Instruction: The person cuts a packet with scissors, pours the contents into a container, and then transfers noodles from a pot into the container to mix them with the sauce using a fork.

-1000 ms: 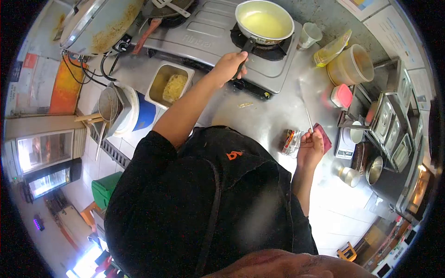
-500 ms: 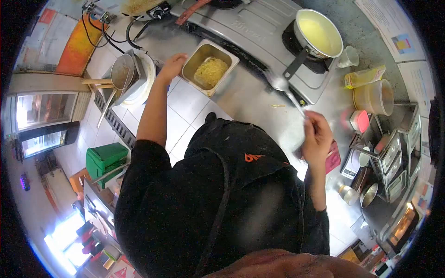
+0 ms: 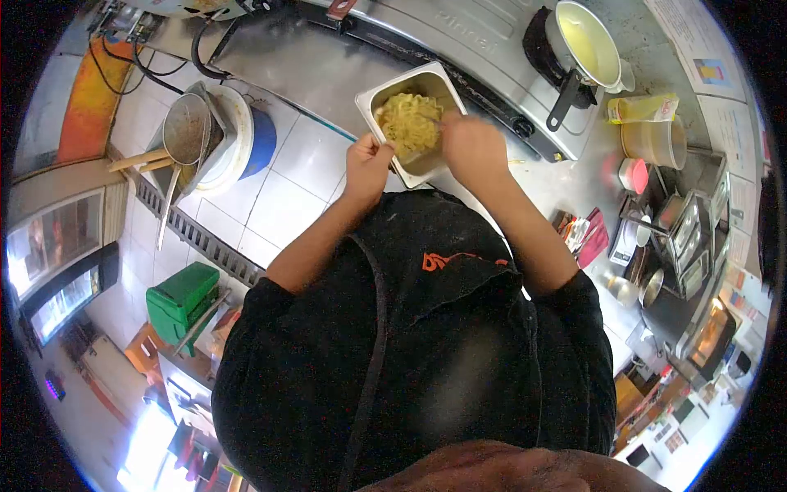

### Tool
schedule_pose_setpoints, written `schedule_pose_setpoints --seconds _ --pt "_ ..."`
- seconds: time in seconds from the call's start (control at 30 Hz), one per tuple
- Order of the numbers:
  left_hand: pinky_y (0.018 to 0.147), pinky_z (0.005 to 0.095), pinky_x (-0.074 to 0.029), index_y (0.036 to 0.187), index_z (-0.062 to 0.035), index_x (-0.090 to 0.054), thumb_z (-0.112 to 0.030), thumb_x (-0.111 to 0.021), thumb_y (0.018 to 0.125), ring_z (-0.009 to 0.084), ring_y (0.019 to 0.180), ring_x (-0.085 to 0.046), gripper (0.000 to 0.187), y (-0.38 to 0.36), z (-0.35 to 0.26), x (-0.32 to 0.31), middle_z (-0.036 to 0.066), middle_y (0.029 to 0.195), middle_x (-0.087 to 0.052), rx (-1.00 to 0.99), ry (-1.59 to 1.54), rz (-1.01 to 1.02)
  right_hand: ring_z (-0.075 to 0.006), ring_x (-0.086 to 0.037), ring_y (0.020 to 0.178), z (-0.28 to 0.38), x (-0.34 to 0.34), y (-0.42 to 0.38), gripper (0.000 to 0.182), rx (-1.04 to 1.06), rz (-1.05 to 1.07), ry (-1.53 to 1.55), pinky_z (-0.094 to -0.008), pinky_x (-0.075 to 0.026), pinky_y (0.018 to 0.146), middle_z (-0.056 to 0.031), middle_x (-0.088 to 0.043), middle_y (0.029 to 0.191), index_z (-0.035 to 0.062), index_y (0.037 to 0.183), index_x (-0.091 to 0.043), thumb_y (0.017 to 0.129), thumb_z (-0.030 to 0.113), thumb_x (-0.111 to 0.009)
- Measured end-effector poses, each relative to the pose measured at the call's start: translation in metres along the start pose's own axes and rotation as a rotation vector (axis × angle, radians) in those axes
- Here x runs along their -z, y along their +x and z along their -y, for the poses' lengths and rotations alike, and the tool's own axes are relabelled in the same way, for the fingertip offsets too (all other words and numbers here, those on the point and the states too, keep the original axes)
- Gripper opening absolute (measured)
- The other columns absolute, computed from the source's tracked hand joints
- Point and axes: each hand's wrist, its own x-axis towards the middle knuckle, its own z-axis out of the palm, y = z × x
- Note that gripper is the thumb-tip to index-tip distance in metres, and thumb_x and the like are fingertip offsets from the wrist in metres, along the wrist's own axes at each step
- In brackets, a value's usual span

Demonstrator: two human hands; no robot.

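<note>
My left hand [image 3: 368, 170] is closed on the near left edge of a rectangular metal food pan [image 3: 425, 170], which is tilted on the steel counter in front of me. Inside the pan lies a clump of yellow noodles [image 3: 406, 123]. My right hand [image 3: 474, 152] reaches over the pan's right side, fingers closed round a fork [image 3: 434, 120]. The fork's tines are in the noodles and mostly hidden; my hand covers most of its handle.
A gas stove [image 3: 479, 41] stands behind the food pan. On it, a saucepan [image 3: 564, 97] of pale yellow liquid points its handle towards me. A plastic tub [image 3: 656, 143] and a red-lidded jar [image 3: 633, 175] stand right; strainers [image 3: 190, 131] and a green bin [image 3: 182, 303] are left.
My right hand has brought the fork left and into the noodles. My left hand has shifted to the pan's near edge, and the pan now sits closer to me and tilted. The view has turned slightly.
</note>
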Motion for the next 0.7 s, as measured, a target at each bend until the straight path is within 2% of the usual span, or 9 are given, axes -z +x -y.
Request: schedule_pose_setpoints --seconds 0.07,0.17,0.3,0.4,0.43,0.53,0.57,0.67,0.7 --pt "0.054 0.0240 -0.044 0.080 -0.0019 -0.057 -0.003 -0.055 0.091 0.0066 0.059 -0.053 0.012 0.004 -0.012 0.014 0.002 0.071 -0.060 -0.025 -0.017 -0.008 -0.0369 -0.064 0.067 0.016 0.012 -0.001 0.012 0.097 0.138 0.074 -0.0482 -0.050 0.061 -0.0184 -0.063 0.072 0.0053 0.084 -0.060 0.084 0.014 -0.052" --pt "0.057 0.0231 -0.045 0.081 -0.0015 -0.057 -0.003 -0.054 0.091 0.0057 0.063 -0.054 0.011 0.017 -0.027 0.035 0.002 0.075 -0.061 -0.048 -0.155 -0.038 -0.0375 -0.063 0.070 0.020 0.017 0.006 0.012 -0.008 0.105 -0.107 -0.0487 -0.049 0.063 -0.0184 -0.063 0.073 0.0065 0.084 -0.061 0.086 0.016 -0.053" --pt "0.060 0.0225 -0.045 0.083 -0.0012 -0.057 -0.003 -0.054 0.092 0.0060 0.065 -0.054 0.010 0.014 -0.034 0.040 0.001 0.076 -0.061 -0.093 -0.137 0.008 -0.0367 -0.064 0.073 0.042 0.009 0.021 0.012 0.071 0.038 0.073 -0.0474 -0.050 0.065 -0.0177 -0.064 0.075 0.0071 0.086 -0.062 0.085 0.018 -0.058" --pt "0.060 0.0222 -0.045 0.084 -0.0013 -0.057 -0.003 -0.054 0.092 0.0057 0.065 -0.053 0.008 0.019 -0.045 0.051 0.001 0.076 -0.060 -0.083 -0.174 -0.014 -0.0365 -0.064 0.074 0.049 0.021 0.020 0.012 0.001 0.190 -0.112 -0.0470 -0.051 0.066 -0.0175 -0.065 0.077 0.0073 0.086 -0.062 0.085 0.019 -0.058" --pt "0.060 0.0222 -0.045 0.084 -0.0014 -0.057 -0.003 -0.054 0.092 0.0056 0.064 -0.053 0.008 0.021 -0.043 0.058 0.001 0.075 -0.060 -0.066 -0.182 0.004 -0.0366 -0.064 0.075 0.052 0.027 0.027 0.011 -0.134 0.188 -0.109 -0.0474 -0.051 0.067 -0.0174 -0.066 0.079 0.0085 0.088 -0.063 0.085 0.017 -0.058" --pt "0.057 0.0223 -0.045 0.084 -0.0018 -0.056 -0.004 -0.055 0.091 0.0055 0.062 -0.053 0.008 0.017 -0.046 0.065 0.001 0.075 -0.059 -0.057 -0.071 0.085 -0.0369 -0.064 0.075 0.062 0.008 0.039 0.012 -0.089 0.065 -0.007 -0.0478 -0.051 0.067 -0.0175 -0.066 0.079 0.0093 0.091 -0.064 0.084 0.017 -0.058" --pt "0.056 0.0223 -0.045 0.083 -0.0019 -0.055 -0.004 -0.055 0.091 0.0055 0.061 -0.052 0.008 0.016 -0.048 0.068 0.001 0.075 -0.059 -0.062 -0.011 0.110 -0.0366 -0.064 0.075 0.072 0.013 0.039 0.014 0.015 0.146 0.031 -0.0478 -0.051 0.067 -0.0182 -0.066 0.079 0.0097 0.090 -0.065 0.084 0.020 -0.057" --pt "0.053 0.0224 -0.045 0.082 -0.0026 -0.054 -0.006 -0.056 0.092 0.0058 0.059 -0.053 0.011 0.032 -0.050 0.074 0.001 0.073 -0.058 -0.072 -0.203 -0.018 -0.0368 -0.064 0.075 0.081 0.026 0.031 0.015 -0.006 0.203 0.051 -0.0477 -0.051 0.067 -0.0182 -0.066 0.077 0.0090 0.086 -0.065 0.084 0.022 -0.058" --pt "0.052 0.0223 -0.045 0.081 -0.0034 -0.053 -0.006 -0.056 0.092 0.0061 0.059 -0.053 0.012 0.032 -0.052 0.079 0.002 0.072 -0.058 -0.057 -0.187 -0.027 -0.0368 -0.064 0.074 0.080 0.029 0.035 0.016 -0.078 0.189 -0.062 -0.0475 -0.051 0.066 -0.0183 -0.065 0.076 0.0083 0.083 -0.065 0.084 0.022 -0.058"
